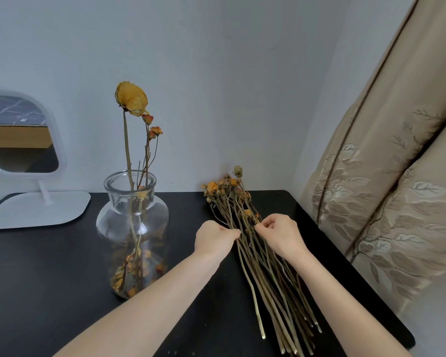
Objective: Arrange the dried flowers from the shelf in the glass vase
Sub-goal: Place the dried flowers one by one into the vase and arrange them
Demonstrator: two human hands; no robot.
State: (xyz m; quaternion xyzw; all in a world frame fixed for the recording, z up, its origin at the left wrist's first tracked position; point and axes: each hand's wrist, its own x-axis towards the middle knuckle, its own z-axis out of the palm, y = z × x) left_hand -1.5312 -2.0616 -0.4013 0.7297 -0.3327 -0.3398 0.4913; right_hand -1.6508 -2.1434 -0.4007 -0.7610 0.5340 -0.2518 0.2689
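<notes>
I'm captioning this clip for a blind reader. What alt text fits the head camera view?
Two bare hands, left hand and right hand, pinch stems in a bundle of dried flowers lying on a black table. To the left stands a glass vase already holding a few stems, with a white mirror behind it.

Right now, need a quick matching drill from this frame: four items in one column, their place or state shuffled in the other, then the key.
Items:
1. glass vase
2. stem bundle
3. mirror
4. curtain

Places or states:
A. hangs at the right edge
B. lies flat on the black table, pinched by left hand and right hand
C. stands upright, a few flowers already in it
D. stands at back left on a white base

Pairs: 1-C, 2-B, 3-D, 4-A
</notes>
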